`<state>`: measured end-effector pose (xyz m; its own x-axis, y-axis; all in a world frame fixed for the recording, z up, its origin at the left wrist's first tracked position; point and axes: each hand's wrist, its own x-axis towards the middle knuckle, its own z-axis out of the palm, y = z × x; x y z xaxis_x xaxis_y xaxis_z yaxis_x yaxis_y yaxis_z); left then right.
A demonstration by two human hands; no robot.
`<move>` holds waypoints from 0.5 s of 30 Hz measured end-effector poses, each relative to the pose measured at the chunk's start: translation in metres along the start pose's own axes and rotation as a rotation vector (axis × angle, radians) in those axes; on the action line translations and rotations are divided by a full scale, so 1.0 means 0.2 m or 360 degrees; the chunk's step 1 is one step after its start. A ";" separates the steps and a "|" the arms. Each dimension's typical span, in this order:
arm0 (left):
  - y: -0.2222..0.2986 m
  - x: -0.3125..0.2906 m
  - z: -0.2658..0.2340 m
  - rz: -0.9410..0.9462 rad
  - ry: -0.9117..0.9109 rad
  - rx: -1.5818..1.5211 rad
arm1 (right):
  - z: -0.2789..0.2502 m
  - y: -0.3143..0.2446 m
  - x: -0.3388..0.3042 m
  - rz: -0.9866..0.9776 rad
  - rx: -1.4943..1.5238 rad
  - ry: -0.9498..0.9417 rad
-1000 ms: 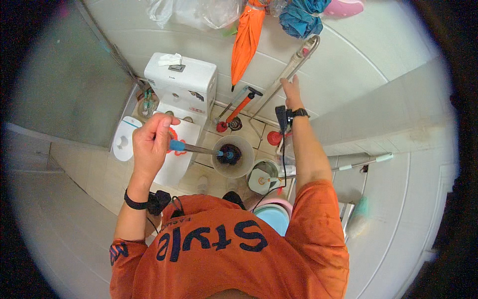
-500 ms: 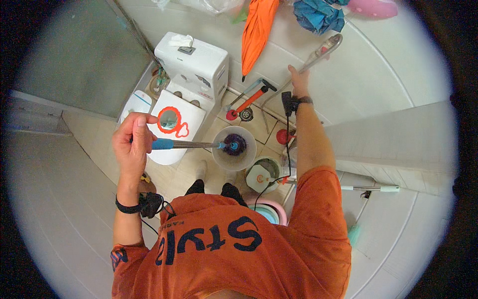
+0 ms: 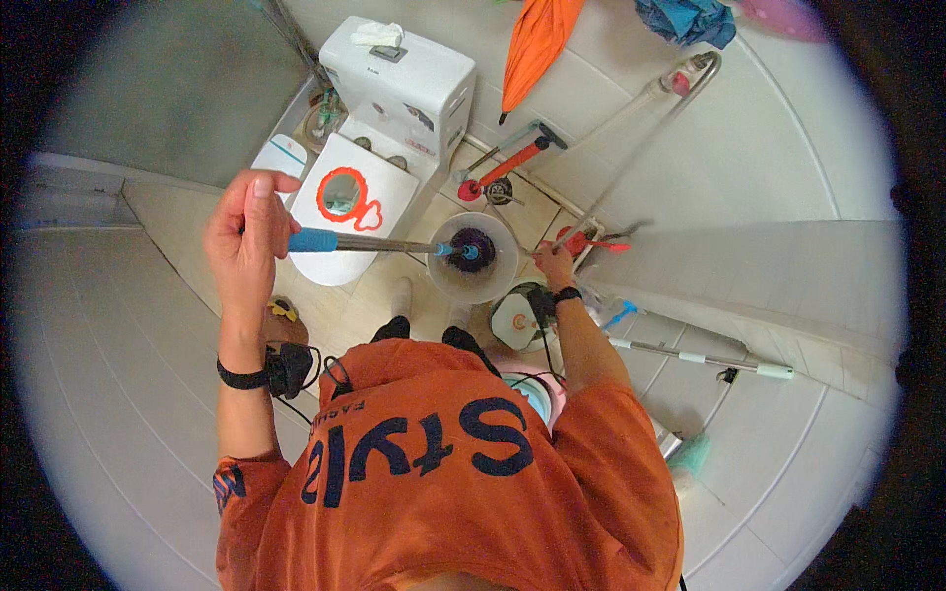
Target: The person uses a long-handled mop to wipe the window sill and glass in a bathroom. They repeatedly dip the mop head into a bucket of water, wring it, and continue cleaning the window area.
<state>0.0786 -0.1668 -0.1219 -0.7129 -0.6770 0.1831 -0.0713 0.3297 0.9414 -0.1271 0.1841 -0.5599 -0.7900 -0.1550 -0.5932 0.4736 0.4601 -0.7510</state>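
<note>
Down beside the toilet (image 3: 399, 89), the left hand is curled round the mop's (image 3: 384, 244) blue grip, its dark head sunk in the bucket (image 3: 483, 291); the right hand (image 3: 554, 264) is wrapped round a bent metal tube (image 3: 639, 155). Crowding in: a lidded pail (image 3: 514, 321), an orange pump (image 3: 512, 165), a red-framed mirror (image 3: 342, 194) on the toilet.

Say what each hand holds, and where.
Left hand: the mop, by its blue handle end. Right hand: at the bent metal tube; whether gripped cannot be told.
</note>
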 end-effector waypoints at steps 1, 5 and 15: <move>0.00 0.01 0.00 0.0000 0.0000 0.0016 | -0.04 0.00 -0.05 -0.0138 0.0126 0.0045; -0.02 0.04 -0.02 0.0033 -0.0037 -0.0045 | -0.13 -0.25 -0.26 -0.0356 0.0655 0.0087; -0.11 -0.03 -0.05 0.0107 -0.0442 -0.0618 | -0.32 -1.09 -0.93 -0.0622 0.0797 0.0114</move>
<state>0.0909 -0.1763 -0.1410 -0.8702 -0.4436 0.2144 0.2096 0.0605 0.9759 -0.1073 0.1694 -0.2673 -0.9570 -0.1622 -0.2404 0.2563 -0.0853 -0.9628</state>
